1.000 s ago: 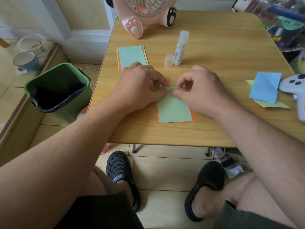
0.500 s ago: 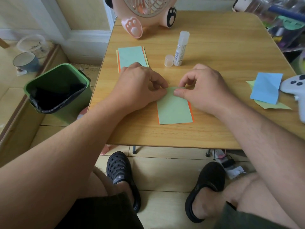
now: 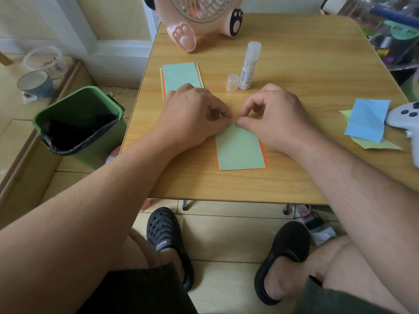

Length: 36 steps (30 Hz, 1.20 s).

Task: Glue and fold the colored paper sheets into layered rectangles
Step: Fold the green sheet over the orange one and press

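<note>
A green paper rectangle (image 3: 239, 149) with orange edges showing beneath it lies flat on the wooden table (image 3: 294, 82), near the front. My left hand (image 3: 192, 116) and my right hand (image 3: 274, 116) both press down on its far end, fingers curled, thumb tips nearly meeting at the top edge. A second layered rectangle (image 3: 180, 74), teal over orange and yellow, lies behind my left hand. An uncapped glue stick (image 3: 249, 64) stands beside its cap (image 3: 232, 82). Blue paper (image 3: 366, 118) on a yellow-green sheet sits at the right.
A pink fan (image 3: 199, 19) with paw feet stands at the table's back edge. A white game controller (image 3: 405, 116) lies at the right edge. A green waste bin (image 3: 79, 121) stands on the floor to the left. Clutter fills the far right corner.
The raised far end of the green sheet has been pressed flat. My hands have drawn slightly apart along the top edge.
</note>
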Available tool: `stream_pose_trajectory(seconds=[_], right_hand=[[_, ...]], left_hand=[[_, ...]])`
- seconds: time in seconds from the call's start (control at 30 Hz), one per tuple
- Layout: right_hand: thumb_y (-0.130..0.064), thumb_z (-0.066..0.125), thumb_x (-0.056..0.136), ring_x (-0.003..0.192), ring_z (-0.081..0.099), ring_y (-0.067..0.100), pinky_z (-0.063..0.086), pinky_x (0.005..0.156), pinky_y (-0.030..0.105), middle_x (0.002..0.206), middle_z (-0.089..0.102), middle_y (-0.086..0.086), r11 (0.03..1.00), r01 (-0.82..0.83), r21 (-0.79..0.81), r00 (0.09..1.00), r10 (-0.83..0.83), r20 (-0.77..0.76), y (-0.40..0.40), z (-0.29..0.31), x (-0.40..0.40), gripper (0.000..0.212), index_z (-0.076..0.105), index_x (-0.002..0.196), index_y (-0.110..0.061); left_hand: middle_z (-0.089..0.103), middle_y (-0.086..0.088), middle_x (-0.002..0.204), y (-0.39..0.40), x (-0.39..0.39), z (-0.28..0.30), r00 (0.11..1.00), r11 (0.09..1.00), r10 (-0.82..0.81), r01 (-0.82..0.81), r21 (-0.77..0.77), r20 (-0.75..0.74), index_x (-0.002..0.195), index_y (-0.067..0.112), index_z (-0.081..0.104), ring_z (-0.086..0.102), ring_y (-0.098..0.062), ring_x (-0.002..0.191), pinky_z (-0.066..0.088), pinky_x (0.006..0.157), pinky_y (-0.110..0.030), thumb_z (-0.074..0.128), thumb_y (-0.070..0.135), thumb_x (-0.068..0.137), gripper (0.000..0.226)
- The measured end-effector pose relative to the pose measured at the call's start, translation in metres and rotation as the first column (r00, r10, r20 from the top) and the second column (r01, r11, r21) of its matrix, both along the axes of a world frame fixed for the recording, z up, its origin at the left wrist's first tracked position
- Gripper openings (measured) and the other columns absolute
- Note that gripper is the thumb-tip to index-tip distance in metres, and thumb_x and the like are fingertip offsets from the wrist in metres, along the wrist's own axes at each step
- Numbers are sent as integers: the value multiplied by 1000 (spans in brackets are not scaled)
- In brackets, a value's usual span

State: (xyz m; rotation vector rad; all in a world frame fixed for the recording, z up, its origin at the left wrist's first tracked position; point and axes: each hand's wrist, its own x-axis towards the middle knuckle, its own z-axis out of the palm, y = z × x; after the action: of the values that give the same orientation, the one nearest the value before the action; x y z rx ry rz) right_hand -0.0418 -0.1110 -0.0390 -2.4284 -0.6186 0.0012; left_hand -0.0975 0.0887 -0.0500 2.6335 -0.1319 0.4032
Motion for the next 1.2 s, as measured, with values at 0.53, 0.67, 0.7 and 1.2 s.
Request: stream_pose_trajectory(seconds=[0.53, 0.67, 0.7, 1.2], right_hand=[[-31, 80, 83, 80, 56, 10, 36, 61, 17, 83, 59, -8, 999, 47, -18, 999, -47, 22, 3, -3, 4, 13, 71, 76, -25], [-28, 79, 83, 78, 57, 10, 38, 62, 23, 80, 61, -8, 998, 63, -24, 998, -63, 14, -3, 2, 5, 12, 71, 75, -23], [-27, 79, 83, 75, 56, 8, 40, 62, 22, 77, 62, -9, 998, 64, -22, 998, -64, 4, -5, 4, 5, 12, 72, 76, -22], [-24, 80, 86, 75, 52, -1, 37, 68, 29, 79, 60, -15, 993, -31, -116, 997, 38, 63, -13, 13, 4, 16, 65, 79, -25]], left_hand=[[64, 22, 75, 0, 2, -1, 997, 996, 76, -78, -48, -32, 82, 51, 68, 58, -19, 88, 51, 89, -43, 66, 57, 77, 8], [66, 21, 76, 5, -3, 3, 993, 992, 82, -90, -93, -82, 82, 47, 71, 60, -16, 83, 53, 84, -35, 70, 48, 79, 4], [67, 20, 77, 6, -4, 4, 992, 990, 82, -92, -106, -96, 83, 45, 73, 60, -12, 81, 52, 82, -31, 73, 44, 81, 3], [64, 25, 80, -3, -17, 15, 972, 989, 123, -137, -55, -201, 71, 63, 62, 58, -22, 97, 50, 94, -43, 55, 42, 75, 23]])
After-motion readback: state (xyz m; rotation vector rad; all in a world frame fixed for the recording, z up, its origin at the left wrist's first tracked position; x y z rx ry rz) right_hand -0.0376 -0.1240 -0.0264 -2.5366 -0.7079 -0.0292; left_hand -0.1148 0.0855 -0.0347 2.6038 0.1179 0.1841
